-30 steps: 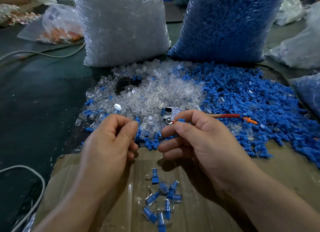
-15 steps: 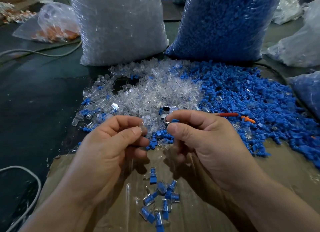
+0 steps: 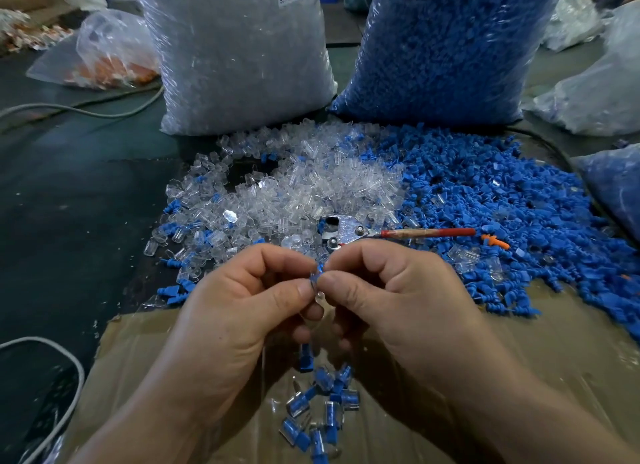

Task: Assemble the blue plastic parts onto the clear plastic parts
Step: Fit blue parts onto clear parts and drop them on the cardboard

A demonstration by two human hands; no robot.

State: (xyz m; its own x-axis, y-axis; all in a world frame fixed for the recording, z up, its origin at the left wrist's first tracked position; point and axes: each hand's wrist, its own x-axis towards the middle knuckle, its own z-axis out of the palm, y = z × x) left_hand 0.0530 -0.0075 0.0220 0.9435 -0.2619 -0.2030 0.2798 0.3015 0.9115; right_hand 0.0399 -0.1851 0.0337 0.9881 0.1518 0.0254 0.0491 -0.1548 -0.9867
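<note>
Blue plastic is showing between the fingertips at the middle of the view. The right hand [image 3: 391,300] is pinching a small blue part [image 3: 320,268] between thumb and forefinger. The left hand [image 3: 242,307] is pinching a clear part [image 3: 316,286] the same way, and the two pieces are touching where the fingertips are meeting. Whether the blue part is sitting fully inside the clear one I cannot tell, since the fingers are hiding most of both. The other fingers of each hand are curling under.

Both hands are hovering above a sheet of brown cardboard [image 3: 571,342]. A small cluster of assembled pieces [image 3: 322,408], clear shells with blue inserts, is lying on it just below them.

Beyond the hands a heap of clear parts [image 3: 311,186] is spreading on the left and a heap of blue parts [image 3: 502,207] on the right, mixing at their border. A red-handled cutting tool [image 3: 429,233] is lying across that border. Behind the heaps, a sack of clear parts [image 3: 239,54] and a sack of blue parts [image 3: 443,47] are standing side by side on the dark table [image 3: 69,221].
</note>
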